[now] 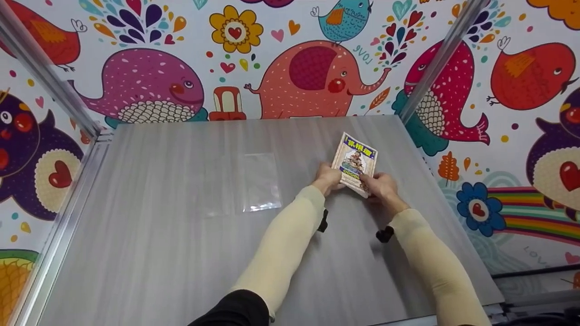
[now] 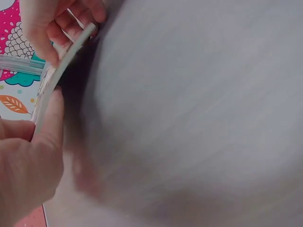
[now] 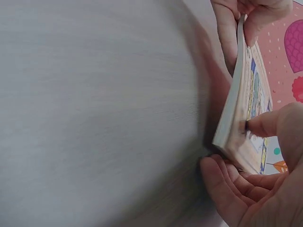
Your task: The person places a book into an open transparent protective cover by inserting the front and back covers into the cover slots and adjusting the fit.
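A small illustrated book (image 1: 357,156) with a purple-and-yellow title band is held tilted above the right part of the table. My left hand (image 1: 329,177) grips its left edge, thumb on the cover side and fingers behind. At the lower right corner my right hand (image 1: 383,186) pinches it, the thumb pressed on the cover. The pale page edge (image 3: 231,106) shows in the right wrist view, where the right fingers curl beneath the corner. Seen from the left wrist, the book (image 2: 52,82) bends slightly between both hands.
Clear plastic sleeves lie left of the hands on the grey table (image 1: 136,235), a shiny one (image 1: 261,183) and a fainter one (image 1: 217,190) beside it. Metal rails (image 1: 68,190) and cartoon-printed walls (image 1: 154,86) bound the table.
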`<act>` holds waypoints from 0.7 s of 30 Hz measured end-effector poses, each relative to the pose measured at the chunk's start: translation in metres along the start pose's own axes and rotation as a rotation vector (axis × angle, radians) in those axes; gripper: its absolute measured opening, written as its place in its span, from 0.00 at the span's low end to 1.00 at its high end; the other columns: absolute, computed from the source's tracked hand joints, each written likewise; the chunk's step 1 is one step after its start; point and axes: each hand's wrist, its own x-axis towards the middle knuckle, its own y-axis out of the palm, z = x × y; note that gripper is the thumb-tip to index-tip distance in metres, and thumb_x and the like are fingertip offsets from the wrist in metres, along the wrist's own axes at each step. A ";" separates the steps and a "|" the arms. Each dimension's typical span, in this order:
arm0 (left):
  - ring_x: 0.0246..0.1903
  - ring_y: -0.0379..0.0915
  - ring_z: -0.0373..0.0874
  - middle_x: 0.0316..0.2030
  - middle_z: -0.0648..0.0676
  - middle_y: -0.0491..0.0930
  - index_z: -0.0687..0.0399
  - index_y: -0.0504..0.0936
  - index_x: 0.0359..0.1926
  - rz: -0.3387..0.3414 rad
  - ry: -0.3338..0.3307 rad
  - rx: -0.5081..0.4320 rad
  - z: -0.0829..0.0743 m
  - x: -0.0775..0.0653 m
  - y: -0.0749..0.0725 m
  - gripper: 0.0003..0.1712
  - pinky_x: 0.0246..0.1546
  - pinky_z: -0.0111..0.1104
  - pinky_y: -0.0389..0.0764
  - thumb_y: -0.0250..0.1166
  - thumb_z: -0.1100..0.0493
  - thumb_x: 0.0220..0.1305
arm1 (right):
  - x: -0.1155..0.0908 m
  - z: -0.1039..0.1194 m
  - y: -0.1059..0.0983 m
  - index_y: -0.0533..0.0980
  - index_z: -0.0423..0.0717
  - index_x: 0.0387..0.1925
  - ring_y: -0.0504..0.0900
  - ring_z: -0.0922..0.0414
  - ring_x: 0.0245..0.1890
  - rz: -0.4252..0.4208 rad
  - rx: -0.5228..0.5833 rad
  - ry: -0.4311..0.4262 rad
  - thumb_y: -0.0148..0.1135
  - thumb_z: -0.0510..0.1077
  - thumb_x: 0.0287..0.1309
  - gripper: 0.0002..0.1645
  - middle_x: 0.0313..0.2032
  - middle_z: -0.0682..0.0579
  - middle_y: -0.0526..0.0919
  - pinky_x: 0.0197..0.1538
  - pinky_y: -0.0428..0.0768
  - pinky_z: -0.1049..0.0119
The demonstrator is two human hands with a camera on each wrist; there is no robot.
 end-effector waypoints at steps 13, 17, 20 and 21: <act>0.52 0.92 0.54 0.57 0.68 0.90 0.74 0.79 0.67 0.023 0.004 -0.001 0.003 -0.012 -0.007 0.24 0.59 0.45 0.93 0.49 0.77 0.74 | 0.009 0.010 -0.002 0.73 0.43 0.51 0.87 0.63 0.22 0.093 0.629 0.054 0.55 0.55 0.85 0.18 0.23 0.58 0.87 0.29 0.88 0.68; 0.50 0.91 0.51 0.55 0.65 0.90 0.73 0.78 0.69 0.050 0.008 -0.004 0.005 -0.013 -0.009 0.26 0.57 0.42 0.93 0.50 0.76 0.75 | 0.008 0.012 0.005 0.72 0.44 0.45 0.79 0.66 0.19 0.037 0.592 0.037 0.52 0.52 0.85 0.15 0.20 0.61 0.80 0.26 0.81 0.72; 0.51 0.92 0.52 0.53 0.63 0.90 0.73 0.76 0.71 0.049 0.008 -0.022 0.005 -0.013 -0.012 0.26 0.56 0.41 0.94 0.51 0.75 0.75 | 0.008 0.012 0.012 0.73 0.40 0.50 0.76 0.66 0.25 -0.051 0.475 0.004 0.48 0.51 0.86 0.17 0.27 0.60 0.77 0.30 0.77 0.73; 0.51 0.93 0.52 0.53 0.63 0.90 0.74 0.75 0.72 0.046 0.005 -0.035 0.005 -0.013 -0.013 0.27 0.55 0.40 0.94 0.52 0.75 0.75 | 0.007 0.012 0.014 0.74 0.37 0.56 0.76 0.65 0.29 -0.077 0.444 -0.008 0.46 0.52 0.87 0.21 0.32 0.58 0.78 0.33 0.77 0.73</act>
